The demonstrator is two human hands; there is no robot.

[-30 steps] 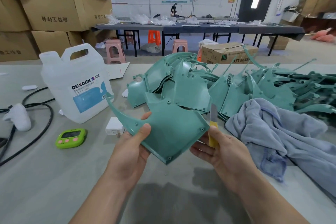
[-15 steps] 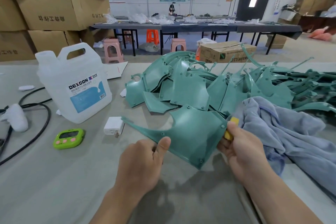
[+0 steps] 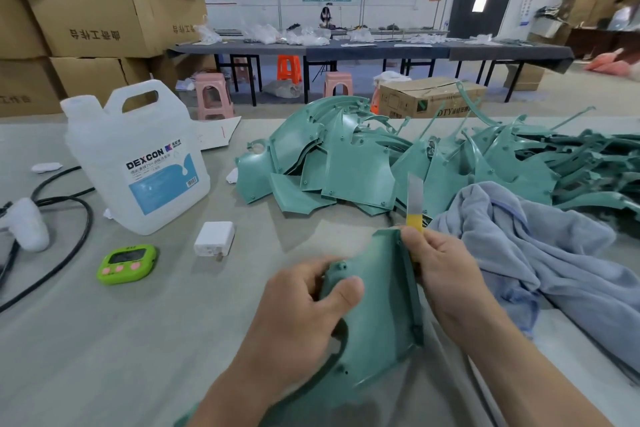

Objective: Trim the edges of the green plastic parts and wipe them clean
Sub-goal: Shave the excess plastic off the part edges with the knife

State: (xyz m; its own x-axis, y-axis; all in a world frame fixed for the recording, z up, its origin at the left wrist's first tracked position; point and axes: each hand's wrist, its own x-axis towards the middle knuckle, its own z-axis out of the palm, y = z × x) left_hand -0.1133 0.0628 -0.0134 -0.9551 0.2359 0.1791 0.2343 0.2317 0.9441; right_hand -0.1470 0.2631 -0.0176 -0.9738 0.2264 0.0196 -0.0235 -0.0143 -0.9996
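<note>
The green plastic part [image 3: 377, 315] in the lower middle of the frame has turned since a moment ago: you now hold it nearly on edge, its ribbed right rim facing the blade, likely the next edge to trim. Your left hand [image 3: 304, 308] is clamped on its left side, thumb on top. Your right hand [image 3: 446, 277], touching the rim, is closed around the yellow knife [image 3: 414, 210], blade pointing up. The blue cloth [image 3: 540, 253] lies just right.

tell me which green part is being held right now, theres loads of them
The green part nearest the camera, gripped by the left hand and right hand, which also holds the knife. The others lie untouched in the pile.
</note>
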